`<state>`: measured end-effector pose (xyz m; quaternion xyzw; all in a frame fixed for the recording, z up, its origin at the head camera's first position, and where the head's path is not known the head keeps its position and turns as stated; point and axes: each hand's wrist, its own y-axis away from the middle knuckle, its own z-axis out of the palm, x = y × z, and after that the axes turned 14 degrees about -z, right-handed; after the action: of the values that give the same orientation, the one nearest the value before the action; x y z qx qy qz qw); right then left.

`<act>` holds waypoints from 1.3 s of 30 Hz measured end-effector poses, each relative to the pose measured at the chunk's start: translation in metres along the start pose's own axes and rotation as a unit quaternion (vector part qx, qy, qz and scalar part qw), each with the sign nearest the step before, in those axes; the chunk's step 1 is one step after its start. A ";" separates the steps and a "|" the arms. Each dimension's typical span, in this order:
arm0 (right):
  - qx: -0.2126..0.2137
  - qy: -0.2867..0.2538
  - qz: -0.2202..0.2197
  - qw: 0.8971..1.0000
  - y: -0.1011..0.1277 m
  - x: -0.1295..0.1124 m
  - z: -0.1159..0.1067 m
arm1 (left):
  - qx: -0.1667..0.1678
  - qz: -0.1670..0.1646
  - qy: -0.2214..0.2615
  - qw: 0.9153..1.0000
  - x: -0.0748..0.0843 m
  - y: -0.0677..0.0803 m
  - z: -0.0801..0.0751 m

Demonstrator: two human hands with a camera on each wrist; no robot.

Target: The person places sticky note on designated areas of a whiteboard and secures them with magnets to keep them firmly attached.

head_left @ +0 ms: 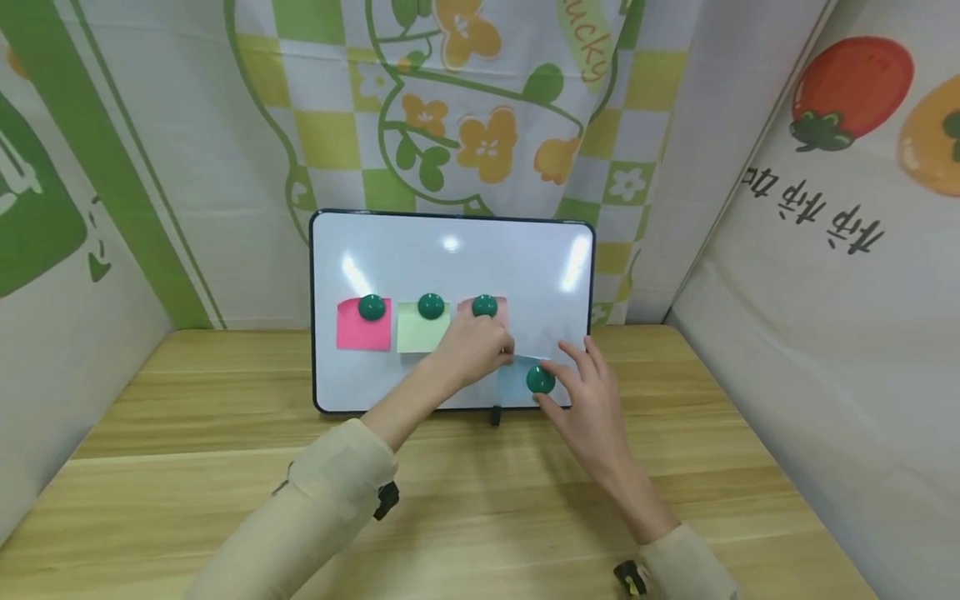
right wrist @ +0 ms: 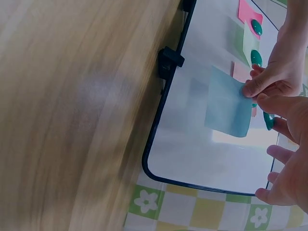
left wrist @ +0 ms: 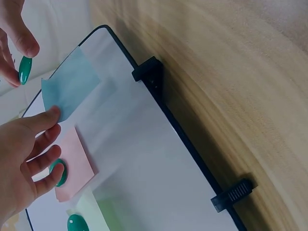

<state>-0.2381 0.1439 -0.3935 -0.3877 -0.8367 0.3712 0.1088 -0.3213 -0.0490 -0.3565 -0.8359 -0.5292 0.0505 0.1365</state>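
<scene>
My left hand [head_left: 472, 346] pinches a light blue sticky note [right wrist: 227, 103] by one corner, thumb in front. The note hangs before the lower right part of a black-framed whiteboard [head_left: 408, 250]. Between the thumb and a finger of my right hand [head_left: 600, 408] is a round green magnet [head_left: 540, 379], in front of the blue note in the head view. Its other fingers are spread. On the board, a bright pink note [head_left: 363, 333], a pale green note [head_left: 412, 337] and a light pink note [left wrist: 77, 166] each sit under a green magnet. My left hand partly covers the light pink one.
The whiteboard stands upright on a wooden table [head_left: 187, 500], propped by black clip feet [left wrist: 149, 71] along its lower edge. Behind it hangs a patterned cloth [head_left: 318, 125], and a printed cloth wall [head_left: 825, 333] borders the right side.
</scene>
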 end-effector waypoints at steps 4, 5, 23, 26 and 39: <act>0.008 0.008 -0.008 1.000 -0.006 0.006 0.003 | 0.020 -0.003 -0.012 1.000 0.001 -0.007 -0.002; 0.011 0.008 -0.010 1.000 -0.008 0.007 0.004 | 0.024 -0.005 -0.015 1.000 0.002 -0.009 -0.003; 0.037 0.028 -0.010 0.999 -0.026 0.034 0.013 | 0.021 -0.003 -0.046 0.999 0.009 -0.032 -0.011; 0.025 0.033 0.003 0.999 -0.030 0.034 0.014 | 0.030 0.001 -0.053 0.998 0.009 -0.034 -0.010; 0.021 0.055 -0.002 0.998 -0.044 0.049 0.020 | 0.029 -0.019 -0.065 0.997 0.009 -0.049 -0.014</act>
<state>-0.3058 0.1500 -0.3817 -0.4033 -0.8224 0.3666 0.1635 -0.3568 -0.0242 -0.3285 -0.8163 -0.5511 0.1175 0.1266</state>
